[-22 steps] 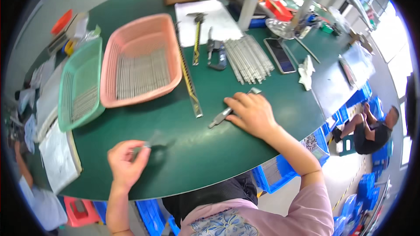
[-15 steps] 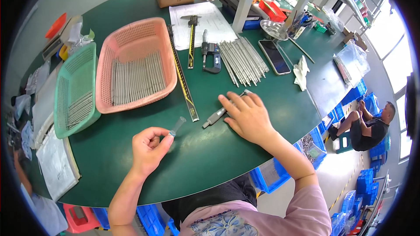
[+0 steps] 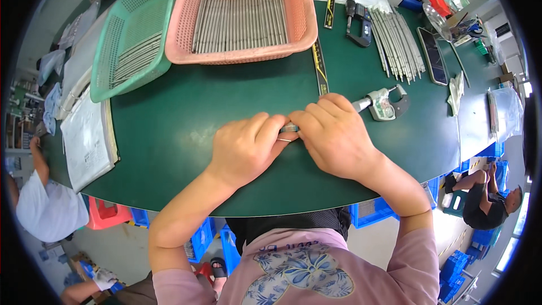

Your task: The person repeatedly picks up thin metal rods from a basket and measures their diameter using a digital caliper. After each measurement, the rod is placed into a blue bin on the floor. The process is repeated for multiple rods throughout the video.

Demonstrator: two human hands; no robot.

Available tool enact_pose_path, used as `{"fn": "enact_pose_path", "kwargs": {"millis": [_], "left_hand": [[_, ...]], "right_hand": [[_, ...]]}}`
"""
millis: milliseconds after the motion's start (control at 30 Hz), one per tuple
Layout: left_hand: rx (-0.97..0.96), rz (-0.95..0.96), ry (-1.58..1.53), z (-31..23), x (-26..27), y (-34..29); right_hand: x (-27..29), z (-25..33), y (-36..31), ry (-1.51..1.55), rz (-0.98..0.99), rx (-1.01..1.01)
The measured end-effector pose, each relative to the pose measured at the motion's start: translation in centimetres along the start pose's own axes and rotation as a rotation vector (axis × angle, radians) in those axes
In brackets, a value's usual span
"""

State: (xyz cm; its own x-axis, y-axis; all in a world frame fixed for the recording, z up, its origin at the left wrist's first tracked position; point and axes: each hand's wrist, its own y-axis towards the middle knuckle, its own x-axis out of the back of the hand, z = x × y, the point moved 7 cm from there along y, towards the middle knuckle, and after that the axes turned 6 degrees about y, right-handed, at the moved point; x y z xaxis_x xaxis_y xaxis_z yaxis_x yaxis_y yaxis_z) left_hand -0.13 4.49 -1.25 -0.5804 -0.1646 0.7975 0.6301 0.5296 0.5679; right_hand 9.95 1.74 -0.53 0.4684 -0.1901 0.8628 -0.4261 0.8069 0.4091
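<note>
My left hand [image 3: 243, 146] and my right hand [image 3: 337, 138] meet over the near part of the green table, fingers closed. Between their fingertips shows a short piece of a small clear plastic tube [image 3: 290, 127] with a bluish tint; the rest is hidden by the fingers. Just beyond my right hand lies a digital micrometer [image 3: 383, 106] with a white body, its handle end partly behind the hand. A black and yellow ruler-like scale [image 3: 319, 68] runs up the table from behind the right hand.
A pink basket [image 3: 243, 56] and a green basket [image 3: 132, 82] hold metal rods. More rods [image 3: 398, 45] lie at right, beside a second micrometer [image 3: 359, 22] and a phone [image 3: 433, 56]. A caliper [image 3: 331, 0] lies behind. Papers [image 3: 87, 138] lie at left; a person [image 3: 491, 200] sits at right.
My right hand has left the micrometer and joined my left at the small tube. The micrometer now lies uncovered. The whole view has shifted, with the table things higher and further right.
</note>
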Motion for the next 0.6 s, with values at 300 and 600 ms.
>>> {"fn": "enact_pose_path", "kwargs": {"millis": [300,600], "left_hand": [[-0.037,0.124,-0.181,-0.3,-1.4,0.4],[-0.206,0.347,-0.343,-1.7,-1.7,-0.1]], "right_hand": [[0.9,-1.2,-1.1,0.214,0.038,-0.032],[0.0,-0.8,-2.0,0.474,0.156,0.036]]}}
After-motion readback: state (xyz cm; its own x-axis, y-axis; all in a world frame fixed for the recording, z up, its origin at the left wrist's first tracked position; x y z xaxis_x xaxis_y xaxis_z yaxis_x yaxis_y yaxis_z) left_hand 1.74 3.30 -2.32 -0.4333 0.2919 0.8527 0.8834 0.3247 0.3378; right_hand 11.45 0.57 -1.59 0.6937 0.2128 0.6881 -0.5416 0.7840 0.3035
